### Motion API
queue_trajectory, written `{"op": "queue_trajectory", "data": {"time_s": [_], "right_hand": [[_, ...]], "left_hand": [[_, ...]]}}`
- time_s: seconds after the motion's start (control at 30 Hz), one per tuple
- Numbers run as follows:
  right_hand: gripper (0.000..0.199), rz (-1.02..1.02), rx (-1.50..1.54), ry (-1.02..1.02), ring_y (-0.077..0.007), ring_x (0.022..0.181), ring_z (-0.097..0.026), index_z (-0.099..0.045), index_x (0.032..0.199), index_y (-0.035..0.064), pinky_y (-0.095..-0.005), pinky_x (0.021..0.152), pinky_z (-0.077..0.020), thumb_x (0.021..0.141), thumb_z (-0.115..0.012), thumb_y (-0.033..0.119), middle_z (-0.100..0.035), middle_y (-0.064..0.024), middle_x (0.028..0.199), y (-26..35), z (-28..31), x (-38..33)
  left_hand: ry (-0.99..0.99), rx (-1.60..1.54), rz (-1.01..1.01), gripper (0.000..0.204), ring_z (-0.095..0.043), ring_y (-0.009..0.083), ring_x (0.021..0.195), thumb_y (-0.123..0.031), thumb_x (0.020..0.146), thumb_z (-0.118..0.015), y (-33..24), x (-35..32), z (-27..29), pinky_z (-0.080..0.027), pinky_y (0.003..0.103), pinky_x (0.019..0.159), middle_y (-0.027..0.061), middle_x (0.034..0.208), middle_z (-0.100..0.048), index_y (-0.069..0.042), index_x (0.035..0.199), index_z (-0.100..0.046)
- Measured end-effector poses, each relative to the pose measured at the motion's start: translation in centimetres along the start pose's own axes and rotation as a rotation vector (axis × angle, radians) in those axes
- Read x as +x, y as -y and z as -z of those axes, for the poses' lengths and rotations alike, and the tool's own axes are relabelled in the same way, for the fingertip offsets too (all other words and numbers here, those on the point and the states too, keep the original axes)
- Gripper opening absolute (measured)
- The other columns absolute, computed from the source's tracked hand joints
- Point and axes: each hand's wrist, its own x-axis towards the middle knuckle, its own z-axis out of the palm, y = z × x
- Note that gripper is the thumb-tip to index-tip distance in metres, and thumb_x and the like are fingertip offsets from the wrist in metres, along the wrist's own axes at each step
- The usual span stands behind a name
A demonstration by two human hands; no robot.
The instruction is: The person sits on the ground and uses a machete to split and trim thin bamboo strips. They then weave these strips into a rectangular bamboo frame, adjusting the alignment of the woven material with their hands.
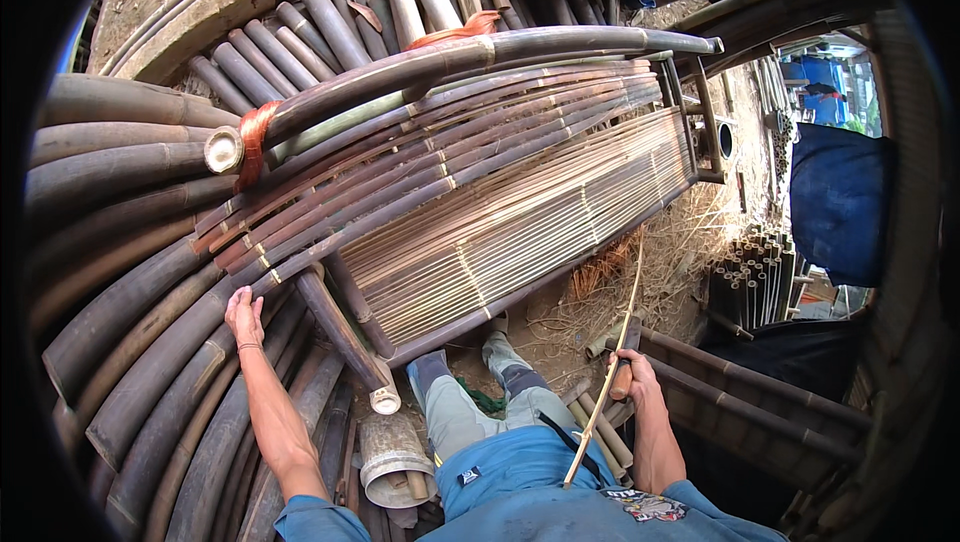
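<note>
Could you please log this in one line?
left hand: by dark bamboo slats; right hand: gripping brown wooden handle; alongside: thin pale bamboo strip

Left foot — hidden by the bamboo bench (530,232).

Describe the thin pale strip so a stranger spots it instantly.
Start from the big slatted bamboo bench and drop below its right end to the right hand, which grips a brown handle. The thin pale strip crosses beside that handle, running down to the blue shirt. Unlike the bench's slats, it is single and separate.
</note>
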Motion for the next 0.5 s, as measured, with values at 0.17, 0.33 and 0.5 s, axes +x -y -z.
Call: {"op": "queue_trajectory", "data": {"time_s": [0.17, 0.33, 0.5], "right_hand": [[0.013, -0.015, -0.045, 0.010, -0.0275, 0.062, -0.060, -0.053, 0.087, -0.0005, -0.0403, 0.060, -0.0541, 0.084, -0.054, 0.013, -0.060, -0.0144, 0.072, -0.9, 0.6, -0.2], [0.014, 0.014, -0.090, -0.014, -0.0267, 0.061, -0.059, -0.052, 0.090, 0.0005, -0.0398, 0.059, -0.0538, 0.085, -0.052, 0.014, -0.059, -0.0125, 0.070, -2.0, 1.1, 1.4], [0.018, 0.023, -0.131, 0.003, -0.0276, 0.066, -0.059, -0.050, 0.094, -0.0017, -0.0403, 0.064, -0.0536, 0.086, -0.050, 0.015, -0.059, -0.0141, 0.076, -2.0, -0.9, 1.8]], "left_hand": [[0.260, -0.377, -0.036, 0.017, -0.058, 0.0063, 0.079, -0.015, 0.089, -0.064, -6.4, -11.5, -0.6, -0.053, 0.023, 0.069, -0.0035, 0.091, -0.060, -0.009, 0.103, -0.057], [0.382, -0.162, -0.382, 0.024, -0.053, 0.0073, 0.073, -0.019, 0.085, -0.060, -16.6, -31.3, -3.5, -0.042, 0.020, 0.058, 0.0005, 0.084, -0.054, -0.003, 0.102, -0.056], [0.348, -0.018, -0.433, 0.037, -0.041, 0.0036, 0.049, -0.026, 0.080, -0.063, -23.3, -45.1, -7.8, -0.036, 0.017, 0.045, 0.0012, 0.062, -0.048, 0.005, 0.097, -0.054]]}}
